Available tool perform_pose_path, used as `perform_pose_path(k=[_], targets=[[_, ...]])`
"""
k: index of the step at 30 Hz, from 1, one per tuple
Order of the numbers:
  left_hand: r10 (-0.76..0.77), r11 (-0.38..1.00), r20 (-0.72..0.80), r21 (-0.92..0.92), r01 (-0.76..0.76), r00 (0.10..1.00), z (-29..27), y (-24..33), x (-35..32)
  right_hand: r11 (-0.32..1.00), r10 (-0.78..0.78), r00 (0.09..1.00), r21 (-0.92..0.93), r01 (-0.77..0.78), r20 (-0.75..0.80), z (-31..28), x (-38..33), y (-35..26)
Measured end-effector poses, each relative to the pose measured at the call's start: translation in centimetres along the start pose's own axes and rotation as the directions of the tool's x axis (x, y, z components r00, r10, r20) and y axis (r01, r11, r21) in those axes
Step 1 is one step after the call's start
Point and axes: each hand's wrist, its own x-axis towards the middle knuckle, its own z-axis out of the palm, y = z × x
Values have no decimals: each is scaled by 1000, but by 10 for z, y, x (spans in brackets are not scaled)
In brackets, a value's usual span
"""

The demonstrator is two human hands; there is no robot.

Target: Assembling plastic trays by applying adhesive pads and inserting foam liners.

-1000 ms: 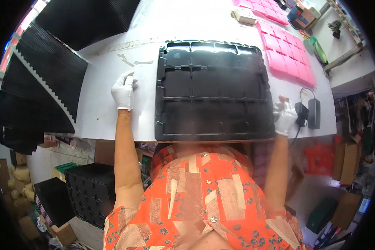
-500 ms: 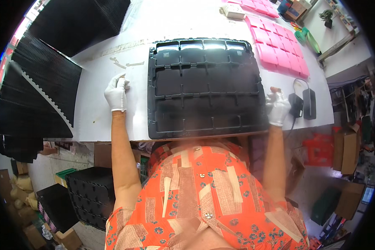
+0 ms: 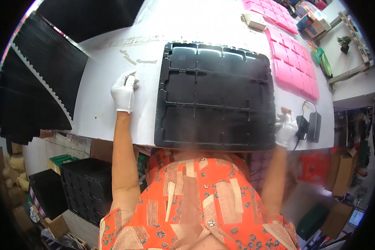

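**Bench record: moulded tray held at one edge**

Item 1. Large black moulded plastic tray with rows of rectangular compartments, all of them vacant. It lies flat on the white worktable, its near edge at or slightly over the table's front edge, directly ahead of the person. Judged position: squared up in front of the body so both arms can reach its sides.

Item 2. Right hand, white-gloved, at the tray's right edge near the front corner. Fingers curled in against the rim, thumb raised; it seems to pinch the edge, though the grip itself is partly hidden by the glove.

Item 3. Left hand, white-gloved, resting on the table just left of the tray and apart from it. Fingers loosely bent with nothing clearly in them; whether the tips press on a scrap there cannot be told.

Item 4. Surroundings. Thin pale strips lie on the table beyond the left hand. Stacks of black ribbed sheets fan out at far left. Pink compartmented trays sit beyond the right edge. A black power adapter with cord lies just beside the right hand. A stack of black trays stands below the table, likely kept within reach as stock.
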Motion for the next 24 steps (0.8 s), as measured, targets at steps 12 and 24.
perform_pose_path(k=[12,24], targets=[[80,997,-18,5,-80,997,-5,-14,1,988,61,997,138,-68,51,-1,5,10],[281,928,-13,259,-269,960,-4,-13,7,1000,19,1000,7,-19,2,3,7,18]])
